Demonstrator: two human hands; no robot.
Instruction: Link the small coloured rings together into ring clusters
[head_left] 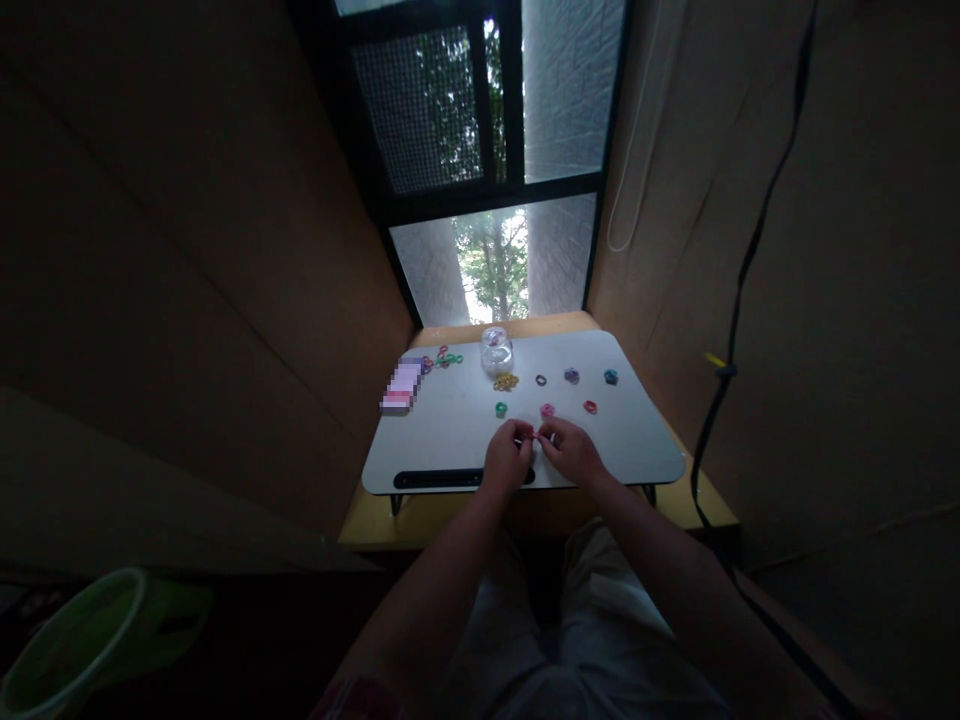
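Note:
Close together above the front of the white lap table (pixel 442 440), my left hand (pixel 508 458) and my right hand (pixel 574 453) pinch a small pink elastic band (pixel 535 436) between their fingertips. Just beyond my fingers lies a pink bunch of bands (pixel 547 410). A green bunch (pixel 501 409) is to its left and a red one (pixel 591 407) to its right. Farther back, yellow bands (pixel 505 382), a dark ring (pixel 541 380), a purple bunch (pixel 572 376) and a blue bunch (pixel 611 377) form a row.
A clear jar (pixel 496 354) stands at the table's far edge. Left of it are loose mixed-colour bands (pixel 448 359) and a blurred-out phone-like object (pixel 403 386). A black slot (pixel 437 478) runs along the front edge. A dark strap (pixel 739 300) hangs at right; a green basket (pixel 97 640) is lower left.

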